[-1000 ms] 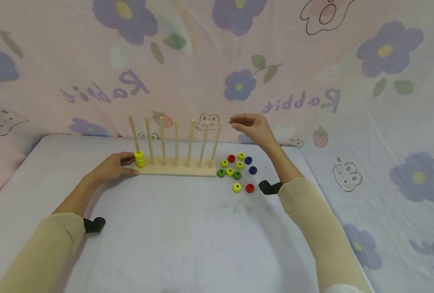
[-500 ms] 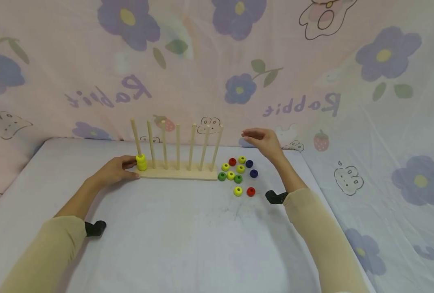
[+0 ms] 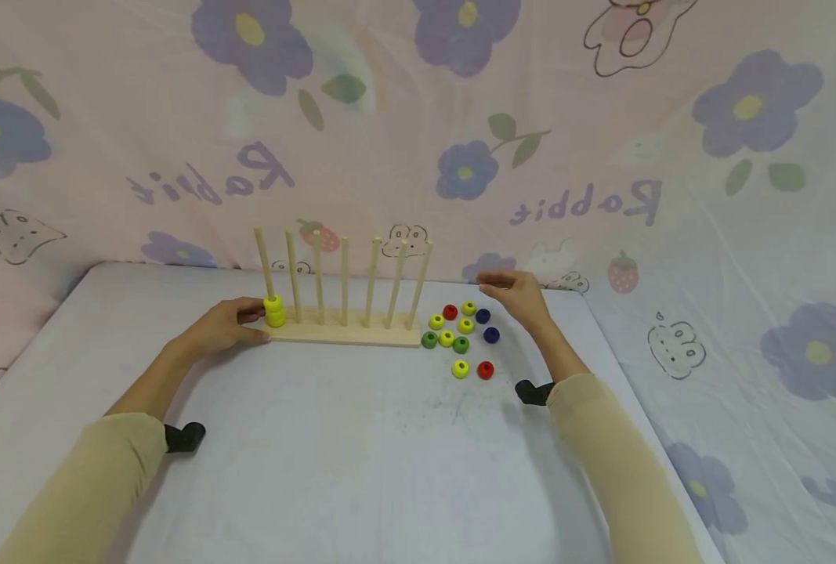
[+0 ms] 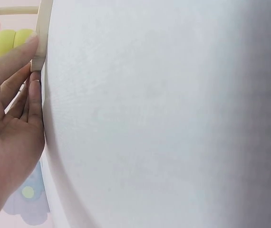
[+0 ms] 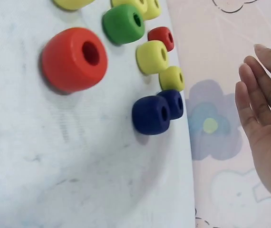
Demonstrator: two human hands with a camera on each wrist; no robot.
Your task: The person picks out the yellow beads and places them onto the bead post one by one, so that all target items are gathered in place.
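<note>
A pale wooden peg stand (image 3: 347, 335) carries a row of several upright pegs. Yellow beads (image 3: 274, 312) are stacked on its leftmost peg. At that end, my left hand (image 3: 223, 329) holds the base, thumb in front and other fingers at the end and behind. In the left wrist view the thumb (image 4: 19, 54) lies against the lowest yellow bead and the base. My right hand (image 3: 519, 298), with nothing in it, hovers above and right of the loose beads, its fingers relaxed and slightly bent.
Several loose beads lie right of the stand: red bead (image 3: 486, 370), yellow bead (image 3: 460, 368), green bead (image 3: 461, 345), dark blue bead (image 3: 491, 335) and others. A white cloth (image 3: 319, 454) covers the table. A printed curtain (image 3: 389, 141) hangs behind it.
My right hand has moved right and down, away from the pegs and toward the loose beads' far side. My left hand stays at the stand's left end.
</note>
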